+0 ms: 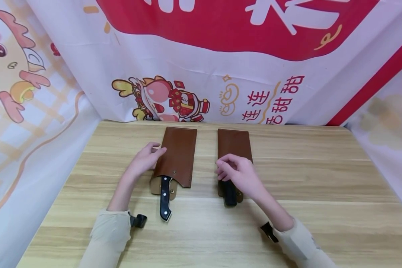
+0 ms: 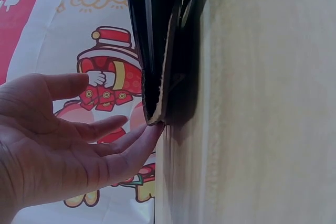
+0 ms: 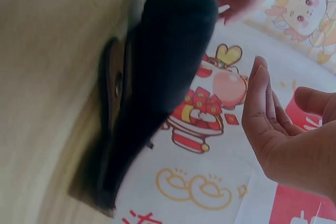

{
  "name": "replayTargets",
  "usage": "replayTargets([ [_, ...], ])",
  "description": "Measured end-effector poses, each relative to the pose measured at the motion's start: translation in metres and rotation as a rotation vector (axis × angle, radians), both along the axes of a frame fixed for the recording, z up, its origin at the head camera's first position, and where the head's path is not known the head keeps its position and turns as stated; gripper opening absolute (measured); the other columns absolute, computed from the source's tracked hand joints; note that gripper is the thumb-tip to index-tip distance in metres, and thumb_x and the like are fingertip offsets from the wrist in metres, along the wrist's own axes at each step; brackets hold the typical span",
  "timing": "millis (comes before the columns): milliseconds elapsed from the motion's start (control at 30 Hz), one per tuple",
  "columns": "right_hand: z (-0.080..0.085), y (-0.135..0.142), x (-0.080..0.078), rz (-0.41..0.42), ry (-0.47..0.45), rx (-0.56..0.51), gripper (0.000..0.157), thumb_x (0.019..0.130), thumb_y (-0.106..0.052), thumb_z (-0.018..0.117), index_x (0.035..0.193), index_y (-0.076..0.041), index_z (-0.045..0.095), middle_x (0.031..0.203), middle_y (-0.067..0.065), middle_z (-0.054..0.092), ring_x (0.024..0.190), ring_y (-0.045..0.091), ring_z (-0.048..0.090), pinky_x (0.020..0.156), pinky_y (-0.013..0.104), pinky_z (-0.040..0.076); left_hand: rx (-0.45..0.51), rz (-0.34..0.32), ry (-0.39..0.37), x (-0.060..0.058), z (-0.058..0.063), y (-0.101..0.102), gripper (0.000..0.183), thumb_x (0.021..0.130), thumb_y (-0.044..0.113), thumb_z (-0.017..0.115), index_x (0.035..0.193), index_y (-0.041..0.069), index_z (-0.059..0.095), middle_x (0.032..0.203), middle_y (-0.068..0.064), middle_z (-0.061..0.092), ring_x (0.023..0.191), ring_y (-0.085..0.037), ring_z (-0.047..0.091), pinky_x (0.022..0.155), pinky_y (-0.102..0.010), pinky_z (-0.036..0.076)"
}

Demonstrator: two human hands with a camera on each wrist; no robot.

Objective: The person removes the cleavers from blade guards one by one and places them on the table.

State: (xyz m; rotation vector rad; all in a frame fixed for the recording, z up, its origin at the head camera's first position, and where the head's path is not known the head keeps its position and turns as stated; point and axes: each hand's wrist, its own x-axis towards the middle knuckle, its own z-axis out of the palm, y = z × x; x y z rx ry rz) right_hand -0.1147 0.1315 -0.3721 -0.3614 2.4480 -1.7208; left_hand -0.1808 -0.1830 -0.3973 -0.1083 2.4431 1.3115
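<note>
Two brown leather knife sheaths lie side by side on the table in the head view. From the left sheath [image 1: 179, 152] sticks a black knife handle [image 1: 165, 201] with silver rivets, pointing toward me. My left hand [image 1: 145, 159] is at that sheath's left edge; in the left wrist view its fingertips [image 2: 152, 135] touch the leather edge from the side, fingers loosely bent. Over the right sheath [image 1: 234, 140] hovers my right hand [image 1: 239, 174], fingers relaxed and holding nothing. Below it shows a thick black handle [image 1: 230, 197], large in the right wrist view. Both blades are hidden.
The wood-grain table [image 1: 207, 238] extends around both sheaths. A white and red printed cloth [image 1: 201, 63] with cartoon figures hangs along its back edge and sides. Snap buttons show on the sheaths' flaps, and a black strap [image 1: 269, 231] sits at my right sleeve.
</note>
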Motion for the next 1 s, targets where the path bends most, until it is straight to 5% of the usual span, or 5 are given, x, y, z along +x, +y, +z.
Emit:
replayTargets([
  [400, -0.013, -0.019, 0.005, 0.094, -0.12, -0.06, 0.023, 0.105, -0.016, 0.062, 0.106, 0.006, 0.069, 0.088, 0.023, 0.073, 0.078, 0.041, 0.072, 0.071, 0.043, 0.063, 0.002, 0.005, -0.007, 0.002, 0.002, 0.002, 0.067, 0.109, 0.041, 0.048, 0.158, 0.0, 0.031, 0.154, -0.031, 0.042, 0.133, -0.044, 0.05, 0.106, -0.054, 0.048],
  [1000, -0.025, -0.038, 0.002, 0.176, -0.389, -0.242, 0.033, 0.105, -0.014, 0.058, 0.114, 0.017, 0.063, 0.089, 0.022, 0.074, 0.074, 0.026, 0.075, 0.073, 0.041, 0.063, 0.084, -0.018, -0.063, 0.0, -0.004, 0.004, 0.067, 0.11, 0.04, 0.048, 0.159, 0.0, 0.026, 0.153, -0.031, 0.04, 0.132, -0.044, 0.05, 0.097, -0.05, 0.056],
])
